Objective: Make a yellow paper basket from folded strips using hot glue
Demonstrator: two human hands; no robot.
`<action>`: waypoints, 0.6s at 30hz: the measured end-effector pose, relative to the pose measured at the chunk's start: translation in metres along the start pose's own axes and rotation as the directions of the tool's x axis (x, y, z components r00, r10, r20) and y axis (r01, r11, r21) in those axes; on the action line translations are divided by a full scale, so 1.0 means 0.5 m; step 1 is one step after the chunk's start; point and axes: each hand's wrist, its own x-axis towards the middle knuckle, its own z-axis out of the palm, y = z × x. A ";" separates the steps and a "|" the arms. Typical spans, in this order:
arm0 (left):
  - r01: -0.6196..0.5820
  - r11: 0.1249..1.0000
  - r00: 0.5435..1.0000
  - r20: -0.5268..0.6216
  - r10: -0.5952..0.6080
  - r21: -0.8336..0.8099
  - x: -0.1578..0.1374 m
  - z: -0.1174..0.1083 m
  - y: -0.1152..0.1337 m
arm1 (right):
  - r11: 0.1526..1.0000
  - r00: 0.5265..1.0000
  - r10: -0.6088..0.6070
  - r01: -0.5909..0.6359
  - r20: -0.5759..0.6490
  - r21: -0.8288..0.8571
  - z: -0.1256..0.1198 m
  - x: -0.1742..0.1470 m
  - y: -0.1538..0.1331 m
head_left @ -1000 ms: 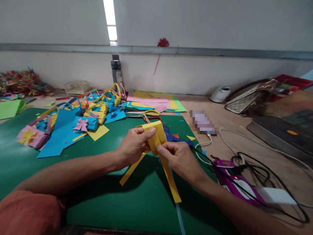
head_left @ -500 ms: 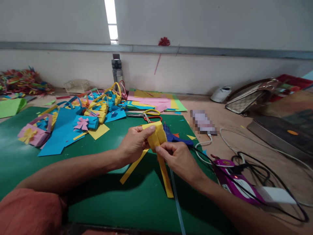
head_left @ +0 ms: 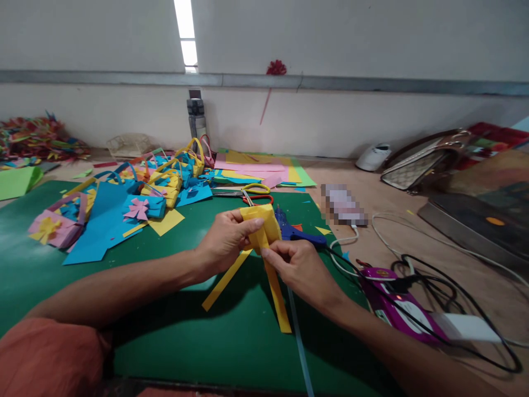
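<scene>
Between my hands, above the green mat, is a folded yellow paper piece. My left hand grips its left side, thumb pressed on the front. A yellow paper strip runs down from the piece, and my right hand pinches the strip's upper part at the piece's lower edge. Another yellow strip slants down to the left below my left hand; its upper end is hidden. Just behind my right hand lies a blue glue gun. Scissors with red and yellow handles rest behind the yellow piece.
Several small paper baskets with handles stand at the back left, near a blue sheet. Stacked coloured paper lies by the wall. On the right are a phone, a purple power strip, loose cables and a bag.
My left thumb has shifted slightly down on the yellow piece's front. The piece is tilted a little differently, and both hands keep their hold.
</scene>
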 end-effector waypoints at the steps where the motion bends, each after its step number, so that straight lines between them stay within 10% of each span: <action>1: -0.006 1.000 1.000 0.002 0.006 -0.006 0.000 -0.001 -0.002 | 1.000 1.000 0.000 0.000 0.001 0.000 0.000 0.000 0.000; 18: -0.025 1.000 0.999 0.028 0.025 0.018 0.002 -0.006 -0.004 | 1.000 0.999 0.018 -0.018 0.050 0.011 0.003 0.000 0.000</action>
